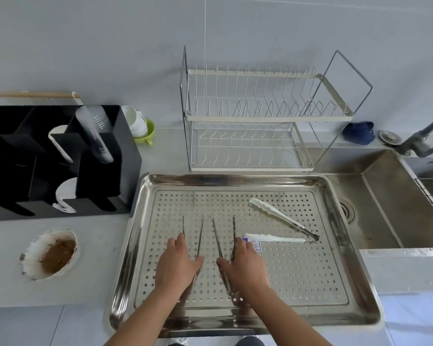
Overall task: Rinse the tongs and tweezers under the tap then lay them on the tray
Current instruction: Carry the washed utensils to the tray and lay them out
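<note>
A perforated steel tray [335, 290] lies on the counter in front of me. Two long metal tweezers lie on it, tips pointing away. My left hand [176, 264] rests over the left tweezers [200, 233], fingers straight along its arms. My right hand [243, 267] lies the same way on the right tweezers [216, 236]. White-tipped tongs [278, 216] lie spread open on the tray to the right of my hands. The tap [420, 138] stands at the far right above the sink [385, 196].
A wire dish rack [260, 118] stands behind the tray. A black organiser [98, 176] with cups is at left. A round counter hole with brown residue [53, 253] sits left of the tray. A blue cloth [359, 132] lies by the tap.
</note>
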The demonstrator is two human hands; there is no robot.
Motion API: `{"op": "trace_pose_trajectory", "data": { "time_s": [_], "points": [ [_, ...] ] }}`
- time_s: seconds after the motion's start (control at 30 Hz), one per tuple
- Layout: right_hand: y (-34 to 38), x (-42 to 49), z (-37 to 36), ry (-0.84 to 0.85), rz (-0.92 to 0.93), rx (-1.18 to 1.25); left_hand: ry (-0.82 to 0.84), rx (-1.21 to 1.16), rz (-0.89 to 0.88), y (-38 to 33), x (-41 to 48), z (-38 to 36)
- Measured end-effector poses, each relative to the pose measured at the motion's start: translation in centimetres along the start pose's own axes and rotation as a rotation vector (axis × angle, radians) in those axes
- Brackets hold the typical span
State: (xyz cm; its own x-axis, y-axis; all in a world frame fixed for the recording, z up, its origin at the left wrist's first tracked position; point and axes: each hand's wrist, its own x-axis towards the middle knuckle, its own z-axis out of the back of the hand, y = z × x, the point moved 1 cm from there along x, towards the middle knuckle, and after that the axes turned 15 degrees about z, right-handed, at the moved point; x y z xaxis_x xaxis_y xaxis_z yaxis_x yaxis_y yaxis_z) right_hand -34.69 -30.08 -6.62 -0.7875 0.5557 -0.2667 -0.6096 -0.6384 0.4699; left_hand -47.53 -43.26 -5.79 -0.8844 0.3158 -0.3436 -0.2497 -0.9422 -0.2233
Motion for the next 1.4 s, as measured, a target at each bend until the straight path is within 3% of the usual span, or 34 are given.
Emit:
{"op": "trace_pose_trajectory", "data": {
  "time_s": [0.57, 0.8, 0.87, 0.97, 1.03, 1.23, 1.4],
  "points": [
    [-0.2, -0.2, 0.8, -0.028, -0.014, 0.07, 0.033, -0.085, 0.039, -0.3, -0.9, 0.1],
    [-6.3, -0.9, 6.7, -0.306, 0.037, -0.061, -0.04, -0.109, 0.007, 1.4, -0.3, 1.8],
    [-9.0, -0.2, 8.7, -0.249, 0.048, -0.182, -0.093, -0.019, -0.091, 2.0, 0.3, 1.9],
    [-10.5, 0.8, 9.8, 0.008, 0.034, -0.286, -0.139, 0.104, -0.21, 2.5, 1.0, 1.5],
    [-10.4, 1.3, 9.8, 0.085, 0.048, -0.332, -0.157, 0.144, -0.231, 2.7, 1.1, 1.1],
    [-10.2, 1.2, 10.2, -0.016, -0.027, -0.42, -0.169, 0.133, -0.222, 3.5, 1.0, 0.2],
    [-9.7, -1.5, 7.9, -0.02, -0.165, -0.25, -0.156, 0.074, -0.19, 3.4, 1.0, -0.2]
  ]
}}
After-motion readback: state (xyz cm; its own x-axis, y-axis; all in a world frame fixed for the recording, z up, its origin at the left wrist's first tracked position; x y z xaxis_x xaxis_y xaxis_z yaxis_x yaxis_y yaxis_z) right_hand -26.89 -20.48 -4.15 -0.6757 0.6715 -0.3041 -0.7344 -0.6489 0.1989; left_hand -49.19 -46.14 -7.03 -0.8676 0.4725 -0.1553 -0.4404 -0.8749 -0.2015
